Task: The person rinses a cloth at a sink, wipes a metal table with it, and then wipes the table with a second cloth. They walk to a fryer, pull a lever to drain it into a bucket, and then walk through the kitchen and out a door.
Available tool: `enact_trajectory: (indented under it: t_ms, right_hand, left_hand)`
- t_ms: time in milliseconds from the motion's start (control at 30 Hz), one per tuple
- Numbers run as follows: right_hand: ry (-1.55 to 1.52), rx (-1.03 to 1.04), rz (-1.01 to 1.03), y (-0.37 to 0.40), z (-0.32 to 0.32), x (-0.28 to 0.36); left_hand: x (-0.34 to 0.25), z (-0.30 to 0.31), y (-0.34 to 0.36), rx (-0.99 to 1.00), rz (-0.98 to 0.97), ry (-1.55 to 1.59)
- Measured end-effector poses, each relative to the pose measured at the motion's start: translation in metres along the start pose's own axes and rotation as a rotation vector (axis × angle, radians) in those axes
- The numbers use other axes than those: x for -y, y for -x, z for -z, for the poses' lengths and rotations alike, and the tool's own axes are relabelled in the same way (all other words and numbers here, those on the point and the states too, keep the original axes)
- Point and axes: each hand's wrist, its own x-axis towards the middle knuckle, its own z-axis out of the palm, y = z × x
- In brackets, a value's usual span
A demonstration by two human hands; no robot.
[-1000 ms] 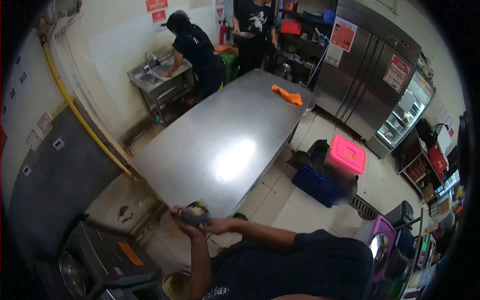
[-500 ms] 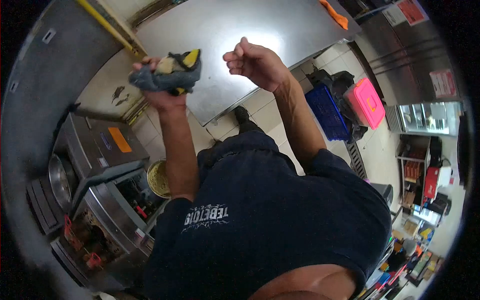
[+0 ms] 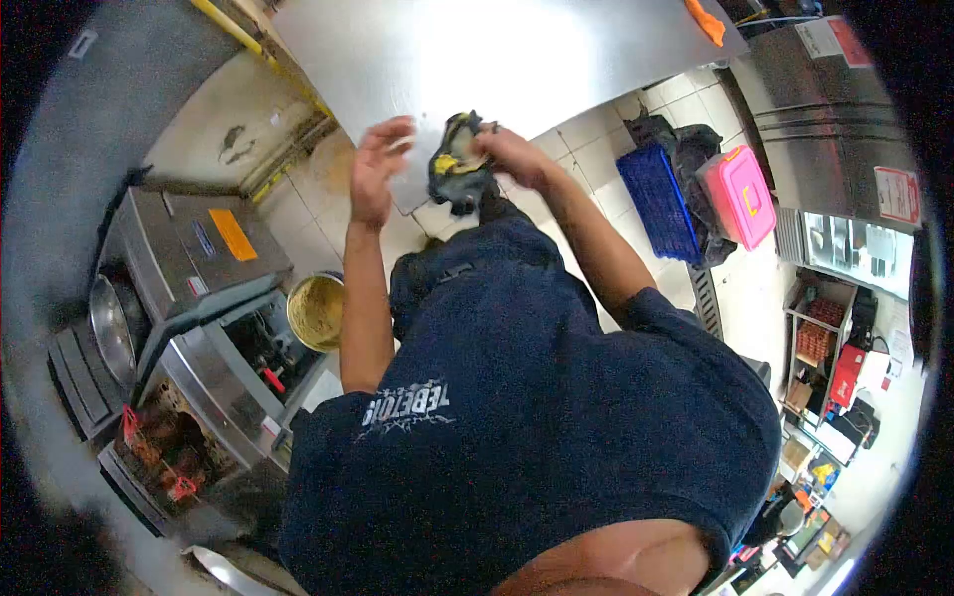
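My right hand (image 3: 512, 157) grips the upper right edge of a dark, soft bundle (image 3: 460, 186), grey-black with yellow patches. It looks like folded cloth or gloves; motion blur hides its exact kind. The bundle hangs in the air in front of my waist, near the corner of the steel table (image 3: 363, 45). To its left my left hand (image 3: 376, 174) is raised, fingers apart and bent, holding nothing. A gap separates that hand from the bundle.
An orange cloth (image 3: 707, 24) lies at the table's right end. On the floor to the right stand a blue basket (image 3: 658, 209) and a pink lidded box (image 3: 740, 199). At left are a steel appliance (image 3: 159, 248) and a round container (image 3: 316, 312) with yellowish contents.
The bundle has passed from my left hand to my right and moved rightward and lower. My left hand has let go and opened.
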Motion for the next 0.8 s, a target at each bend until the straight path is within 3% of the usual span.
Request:
enact_trajectory:
  t_ms: [33,100,167,233,300,333,367,433,500,567,600,633,667,700,733,800]
  right_hand:
    - [0.241,-0.029,0.039,-0.009,0.023,-0.011]
    - [0.144,-0.21,0.002,0.007,0.037,0.0]
    - [0.434,-0.027,0.072,0.004,0.066,0.013]
    - [0.664,-0.136,0.19,-0.032,0.11,0.004]
    - [0.851,-0.655,0.239,-0.087,0.166,-0.032]
    - [0.815,-0.858,0.481,-0.101,0.175,-0.043]
    - [0.806,-0.857,0.476,-0.108,0.175,-0.049]
    - [1.389,-0.803,0.435,-0.114,0.156,-0.066]
    - [1.246,-0.842,0.506,-0.127,0.138,-0.07]
    - [1.119,-1.185,0.437,-0.153,0.125,-0.058]
    - [0.948,-1.22,0.497,-0.175,0.124,-0.048]
    - [0.47,-0.95,0.199,-0.166,0.107,-0.003]
    - [0.789,-0.979,0.425,-0.195,0.099,-0.017]
    - [0.732,-0.774,0.313,-0.179,0.07,0.004]
    - [0.992,-0.723,0.53,-0.191,0.046,-0.029]
    - [0.917,-0.505,0.568,-0.158,-0.047,-0.063]
  left_hand:
    - [0.015,0.016,0.007,-0.018,0.023,0.001]
    - [0.048,0.072,0.017,-0.491,0.368,-0.03]
    - [0.081,0.115,0.042,-0.646,0.481,-0.092]
    - [0.099,0.137,0.062,-0.704,0.599,-0.148]
    - [0.101,0.145,0.078,-0.682,0.692,-0.219]
    - [0.103,0.151,0.086,-0.679,0.723,-0.213]
    - [0.104,0.156,0.093,-0.676,0.756,-0.212]
    - [0.106,0.159,0.108,-0.675,0.755,-0.201]
    - [0.09,0.146,0.105,-0.72,0.786,-0.214]
    - [0.082,0.137,0.111,-0.803,0.793,-0.241]
    - [0.074,0.134,0.123,-0.817,0.82,-0.263]
    - [0.064,0.132,0.132,-0.782,0.847,-0.235]
    - [0.059,0.134,0.126,-0.736,0.848,-0.198]
    - [0.054,0.139,0.126,-0.724,0.844,-0.212]
    - [0.048,0.144,0.135,-0.779,0.822,-0.196]
    - [0.046,0.153,0.148,-0.886,0.765,-0.13]
